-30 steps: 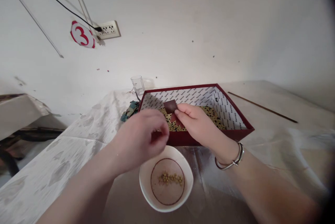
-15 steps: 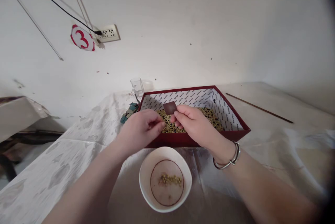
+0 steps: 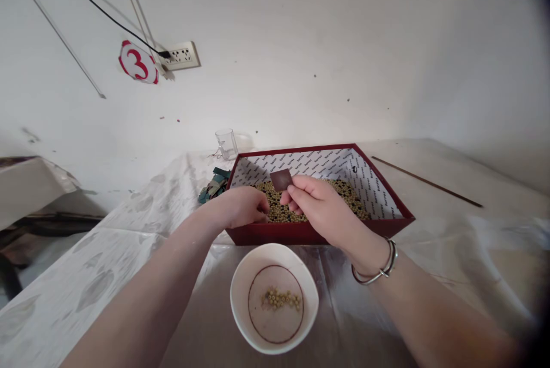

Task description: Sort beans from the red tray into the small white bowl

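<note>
A white wall (image 3: 301, 41) fills the upper half of the view, carrying a power socket (image 3: 183, 55) with a black cable plugged in and a round sign with a red 3 (image 3: 138, 62). Below it runs the bench (image 3: 429, 184), covered in a pale, glossy sheet.

On the bench stands a red cardboard box (image 3: 318, 230) with printed white lining, its floor covered with a layer of small yellowish beans (image 3: 352, 199) mixed with a few dark ones. Just in front of the box sits a white bowl (image 3: 240, 310) holding only a small cluster of yellowish beans (image 3: 281, 299) at its middle. Judging by that, the sorting looks barely begun: a handful is in the bowl and nearly all the beans lie in the box.

The left hand (image 3: 240, 207) reaches over the box's near wall, fingers curled down among the beans; whether its grip has closed on any bean cannot be told. The right hand (image 3: 322, 210), a metal bangle (image 3: 378, 267) at its wrist, hovers over the beans with its grip pinched on a small dark brown card (image 3: 281, 179), held upright.

Beyond the box's left corner stand an empty glass (image 3: 226, 143) and a heap of green scraps (image 3: 213, 184). A thin rod (image 3: 425, 180) lies far right.
</note>
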Motion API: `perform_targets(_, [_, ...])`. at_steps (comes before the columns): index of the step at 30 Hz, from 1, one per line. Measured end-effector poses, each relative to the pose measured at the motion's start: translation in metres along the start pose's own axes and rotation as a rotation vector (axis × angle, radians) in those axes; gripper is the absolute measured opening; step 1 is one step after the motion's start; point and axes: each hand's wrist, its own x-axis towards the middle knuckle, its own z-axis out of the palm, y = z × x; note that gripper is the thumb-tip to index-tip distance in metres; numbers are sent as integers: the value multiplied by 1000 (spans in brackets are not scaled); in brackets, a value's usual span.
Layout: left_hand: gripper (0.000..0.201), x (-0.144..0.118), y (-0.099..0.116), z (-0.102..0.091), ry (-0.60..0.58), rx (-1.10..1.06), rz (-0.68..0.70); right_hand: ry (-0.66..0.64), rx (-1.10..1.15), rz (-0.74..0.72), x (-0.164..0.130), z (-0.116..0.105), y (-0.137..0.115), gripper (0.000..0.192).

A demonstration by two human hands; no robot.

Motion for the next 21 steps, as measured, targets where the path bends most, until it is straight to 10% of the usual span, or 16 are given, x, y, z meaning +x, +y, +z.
perform_targets(9, [30, 32, 9, 9, -375, 236, -102, -5, -23, 3, 1, 0, -2, 26])
perform_targets(21, [29, 29, 12, 11, -379, 201, -123, -16, -23, -6, -1, 1, -1, 26])
